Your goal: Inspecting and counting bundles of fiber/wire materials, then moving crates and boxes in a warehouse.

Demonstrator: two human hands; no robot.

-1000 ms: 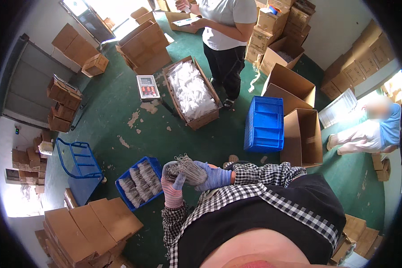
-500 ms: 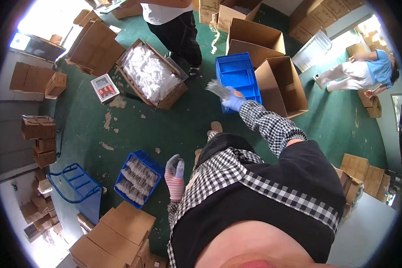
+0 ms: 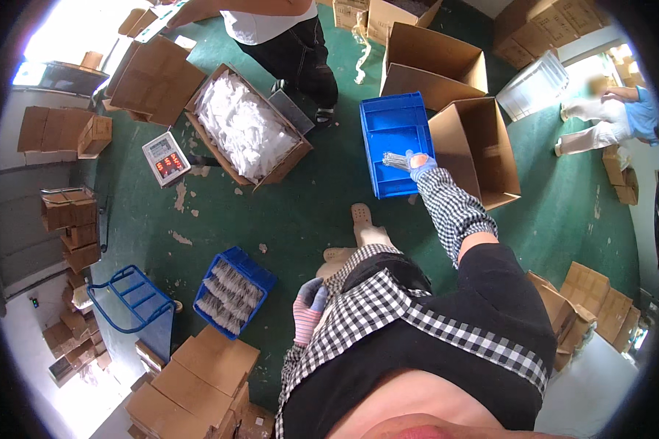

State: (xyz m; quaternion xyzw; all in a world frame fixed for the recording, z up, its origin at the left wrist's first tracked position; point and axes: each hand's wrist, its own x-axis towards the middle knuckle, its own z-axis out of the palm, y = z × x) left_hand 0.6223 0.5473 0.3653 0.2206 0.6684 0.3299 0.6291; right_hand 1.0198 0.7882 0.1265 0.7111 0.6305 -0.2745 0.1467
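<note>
My right hand (image 3: 421,167), in a pale blue glove, is closed around a bundle of thin silvery rods (image 3: 396,159). It holds the bundle over the near compartment of a blue plastic bin (image 3: 393,132) with dividers; I cannot tell whether the rods touch its bottom. My left hand (image 3: 310,309), in a pink-striped glove with grey fingertips, hangs by my waist with nothing in it, its fingers loosely bent and apart. To its left, a second blue bin (image 3: 267,284) on the floor holds rows of similar thin greyish pieces.
Open cartons (image 3: 483,157) stand right of the divided bin. Ahead left is a carton full of white pieces (image 3: 245,128), beside a digital scale (image 3: 166,159). A person in dark trousers (image 3: 300,66) stands behind it; another person (image 3: 611,121) is far right. A blue trolley (image 3: 132,293) stands left.
My right hand has brought the bundle from beyond the bin's left edge to over its near compartment. My left hand has drawn closer to my waist, its fingers more bent. The view has shifted.
</note>
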